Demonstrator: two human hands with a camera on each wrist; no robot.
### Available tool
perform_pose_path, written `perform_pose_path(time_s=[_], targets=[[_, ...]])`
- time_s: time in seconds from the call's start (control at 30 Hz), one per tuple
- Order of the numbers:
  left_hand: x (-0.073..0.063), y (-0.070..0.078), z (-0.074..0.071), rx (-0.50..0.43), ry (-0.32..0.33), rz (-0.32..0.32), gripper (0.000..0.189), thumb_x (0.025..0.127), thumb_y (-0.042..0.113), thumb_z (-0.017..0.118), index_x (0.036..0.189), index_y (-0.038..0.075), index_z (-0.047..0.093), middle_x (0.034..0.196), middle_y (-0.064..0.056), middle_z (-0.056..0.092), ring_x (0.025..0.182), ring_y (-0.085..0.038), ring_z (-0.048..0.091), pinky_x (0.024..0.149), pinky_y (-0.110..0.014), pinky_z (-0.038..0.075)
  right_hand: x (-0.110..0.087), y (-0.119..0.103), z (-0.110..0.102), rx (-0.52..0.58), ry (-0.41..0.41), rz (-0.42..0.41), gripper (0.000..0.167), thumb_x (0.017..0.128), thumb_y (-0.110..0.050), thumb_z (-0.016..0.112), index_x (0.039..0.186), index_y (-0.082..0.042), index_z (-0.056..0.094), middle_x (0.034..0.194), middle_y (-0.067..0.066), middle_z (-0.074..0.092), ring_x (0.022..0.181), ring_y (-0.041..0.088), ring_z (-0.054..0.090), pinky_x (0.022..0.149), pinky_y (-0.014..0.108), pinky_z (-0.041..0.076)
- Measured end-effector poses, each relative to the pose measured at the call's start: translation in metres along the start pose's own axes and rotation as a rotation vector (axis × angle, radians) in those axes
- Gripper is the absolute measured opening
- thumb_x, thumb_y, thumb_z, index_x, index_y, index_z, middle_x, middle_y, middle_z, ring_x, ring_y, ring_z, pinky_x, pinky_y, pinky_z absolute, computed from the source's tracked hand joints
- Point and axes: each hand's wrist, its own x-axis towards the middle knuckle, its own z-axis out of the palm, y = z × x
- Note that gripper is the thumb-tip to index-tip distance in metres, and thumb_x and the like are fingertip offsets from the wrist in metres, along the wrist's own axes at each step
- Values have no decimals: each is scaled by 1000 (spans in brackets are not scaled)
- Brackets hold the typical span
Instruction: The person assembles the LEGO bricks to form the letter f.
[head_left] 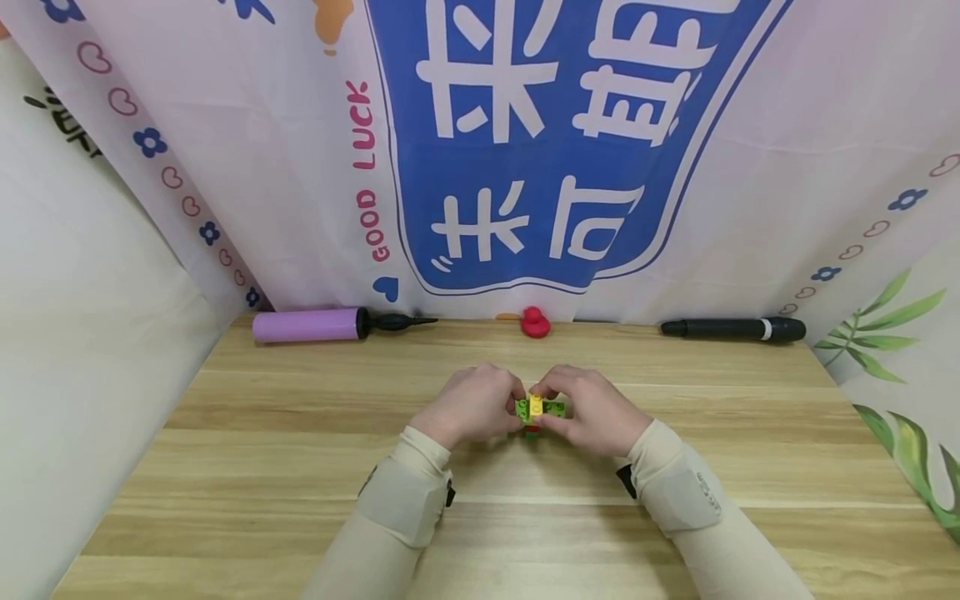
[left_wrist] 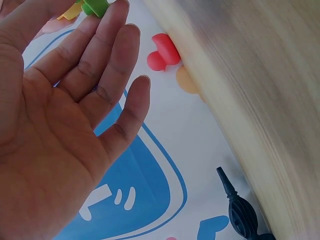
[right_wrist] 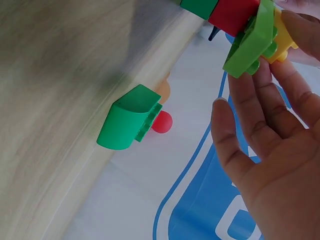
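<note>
A small stack of toy bricks stands on the table between the two hands. At its bottom is a dark green brick (right_wrist: 200,6), then a red brick (right_wrist: 232,15), with a light green brick (right_wrist: 250,42) lying across. On top sits a yellow brick (head_left: 536,406), which my right hand (head_left: 596,410) pinches between thumb and fingers. My left hand (head_left: 476,404) grips the left end of the light green brick; its other fingers extend loosely in the left wrist view. A separate green curved brick (right_wrist: 122,122) shows on the table in the right wrist view.
At the table's back edge lie a purple hand pump (head_left: 311,325) with a black nozzle, a red rubber duck (head_left: 535,322) and a black microphone-like stick (head_left: 735,329). Behind them hangs a printed cloth (head_left: 300,167). The wooden table (head_left: 262,483) extends on both sides of the arms.
</note>
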Motion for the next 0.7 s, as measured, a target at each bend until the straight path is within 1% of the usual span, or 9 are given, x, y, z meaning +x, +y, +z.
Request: perform_pose_path(time_s=[0.43,0.6,0.7], targets=[[0,0,0,-2,-5,-9,15,89,24,86,102,17,80,74,10,64,68,-9,57,64,-28,47,2,3,0,72,-20,43,21,92,-16,84,111,-15,76,105,-5,73,97,12,68,89,45,59],[0,0,-1,-4,-17,-15,16,89,24,85,104,17,81,74,10,65,67,-9,57,64,-28,47,2,4,0,90,-28,50,20,92,-16,84,110,-16,76,104,-6,73,97,11,68,90,46,59],[0,1,-1,1,-21,-13,16,90,24,85,104,18,81,74,11,65,67,-9,57,63,-28,47,1,5,-2,96,-41,53,21,92,-19,84,111,-17,76,105,-7,73,98,11,68,91,46,59]])
